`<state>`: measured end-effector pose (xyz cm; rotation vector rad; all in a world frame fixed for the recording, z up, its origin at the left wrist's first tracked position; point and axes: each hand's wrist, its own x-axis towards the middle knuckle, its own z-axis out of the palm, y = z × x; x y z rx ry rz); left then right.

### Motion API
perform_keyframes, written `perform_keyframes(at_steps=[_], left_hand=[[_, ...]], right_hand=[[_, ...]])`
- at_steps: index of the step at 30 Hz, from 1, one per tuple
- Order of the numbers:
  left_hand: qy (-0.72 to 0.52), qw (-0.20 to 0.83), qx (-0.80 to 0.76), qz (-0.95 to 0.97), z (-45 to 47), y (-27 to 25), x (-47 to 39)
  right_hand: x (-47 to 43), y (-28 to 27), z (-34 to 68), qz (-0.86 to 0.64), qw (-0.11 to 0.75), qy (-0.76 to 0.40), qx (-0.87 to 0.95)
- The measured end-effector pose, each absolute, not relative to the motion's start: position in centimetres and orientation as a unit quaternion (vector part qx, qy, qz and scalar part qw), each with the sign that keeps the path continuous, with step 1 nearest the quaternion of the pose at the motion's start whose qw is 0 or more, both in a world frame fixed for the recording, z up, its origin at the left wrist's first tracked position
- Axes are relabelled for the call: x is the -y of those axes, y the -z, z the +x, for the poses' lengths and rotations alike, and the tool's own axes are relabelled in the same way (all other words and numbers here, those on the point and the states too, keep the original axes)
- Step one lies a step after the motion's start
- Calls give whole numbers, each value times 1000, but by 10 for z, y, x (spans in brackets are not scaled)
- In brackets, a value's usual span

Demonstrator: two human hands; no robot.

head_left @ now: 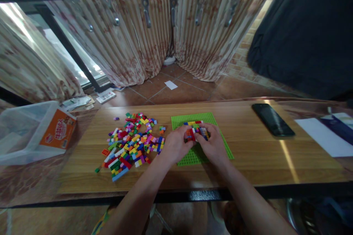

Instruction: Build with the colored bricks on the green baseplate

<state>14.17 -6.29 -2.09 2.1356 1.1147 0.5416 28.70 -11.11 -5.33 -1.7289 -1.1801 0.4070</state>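
Brick build, gripped by left hand and right hand, partly hides baseplate between loose bricks and phone.

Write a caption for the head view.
Two-handed grip on coloured bricks, green board beneath, loose brick pile alongside.
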Motion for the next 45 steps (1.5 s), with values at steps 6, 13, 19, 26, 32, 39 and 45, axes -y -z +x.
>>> perform_keyframes(at_steps=[6, 13, 19, 26, 32, 39, 45], left_hand=[[-206, 324, -432, 816, 142, 20, 64], [-207, 318, -428, 820, 142, 21, 63], [-202, 314, -435, 819, 142, 23, 62], [-192, 314, -435, 821, 144, 20, 62], [-173, 303, -438, 828, 144, 15, 63], [-178, 289, -441, 831, 143, 17, 67], [-174, 319, -420, 832, 137, 12, 63]], right_hand=[[110, 55, 289, -709, 487, -176, 478], [110, 55, 288, -708, 493, -176, 474], [111, 52, 284, -716, 488, -163, 472], [109, 50, 283, -727, 480, -161, 464], [108, 50, 283, -731, 476, -162, 461], [110, 53, 285, -728, 471, -158, 473], [112, 55, 291, -716, 475, -155, 487]])
